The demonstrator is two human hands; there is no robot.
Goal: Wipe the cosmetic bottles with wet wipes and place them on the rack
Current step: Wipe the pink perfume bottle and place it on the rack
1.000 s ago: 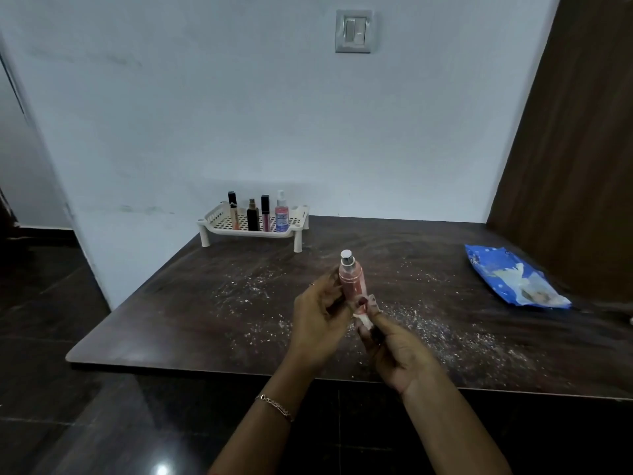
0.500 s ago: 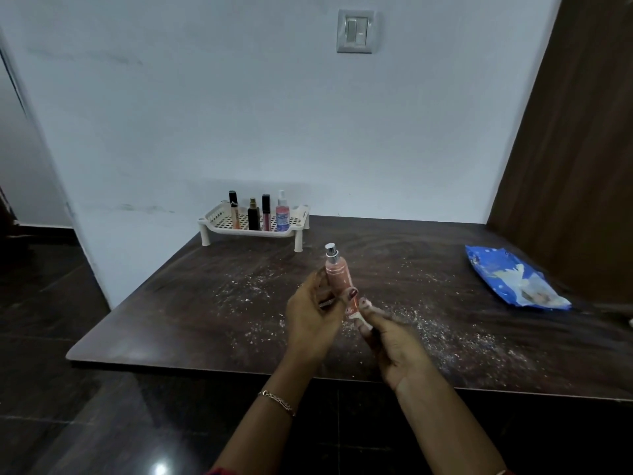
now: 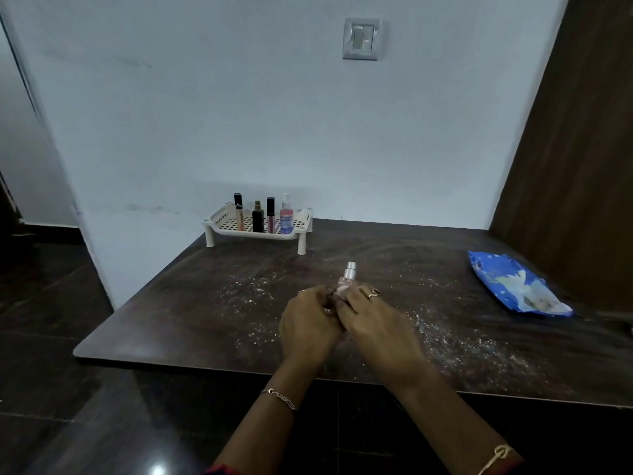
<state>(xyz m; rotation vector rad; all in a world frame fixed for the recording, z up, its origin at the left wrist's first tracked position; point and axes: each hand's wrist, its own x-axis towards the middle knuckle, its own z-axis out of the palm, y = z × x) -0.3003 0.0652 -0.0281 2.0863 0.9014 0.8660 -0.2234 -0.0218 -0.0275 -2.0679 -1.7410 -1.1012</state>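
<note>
Both my hands are closed around a small pink spray bottle (image 3: 347,278) over the middle of the dark table; only its silver nozzle and shoulder stick out. My left hand (image 3: 308,323) grips its lower part. My right hand (image 3: 373,320) wraps the body with a small piece of white wet wipe (image 3: 342,290) showing under the fingers. A white rack (image 3: 298,231) stands at the table's back left edge against the wall. It holds several upright cosmetics, among them a pink spray bottle (image 3: 286,219) and a black bottle (image 3: 258,219).
A blue wet-wipe pack (image 3: 513,286) lies at the right side of the table (image 3: 171,303), near a brown wooden panel (image 3: 575,166). White specks are scattered over the tabletop. The table's front edge runs just under my wrists, and dark floor lies to the left.
The bottle has been lowered and is now mostly covered by my hands. My right hand moved up from below the bottle and closed over its body with the wipe.
</note>
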